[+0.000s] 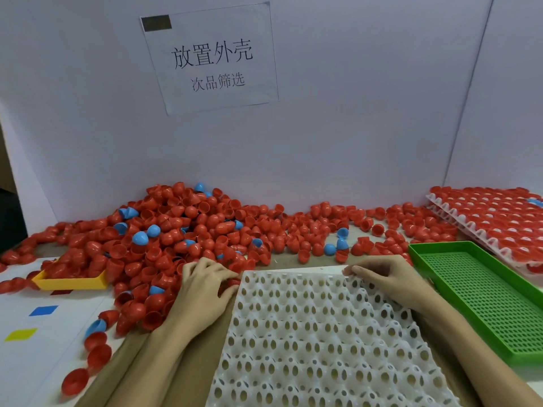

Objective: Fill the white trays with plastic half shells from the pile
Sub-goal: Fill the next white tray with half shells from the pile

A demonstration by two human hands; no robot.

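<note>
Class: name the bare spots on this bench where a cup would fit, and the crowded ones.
Free: the green tray's mesh floor; the white sheet with colour patches, near left. Crowded: the shell pile along the wall and the stacked full trays, far right.

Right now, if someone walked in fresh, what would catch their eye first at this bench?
The big pile of red shells with a few blue ones, heaped against the back wall on the left. Next, the empty white tray front and centre, with the left hand at its far left corner and the right hand pinching its far right corner. Filled trays are stacked far right, behind a green tray.
</note>
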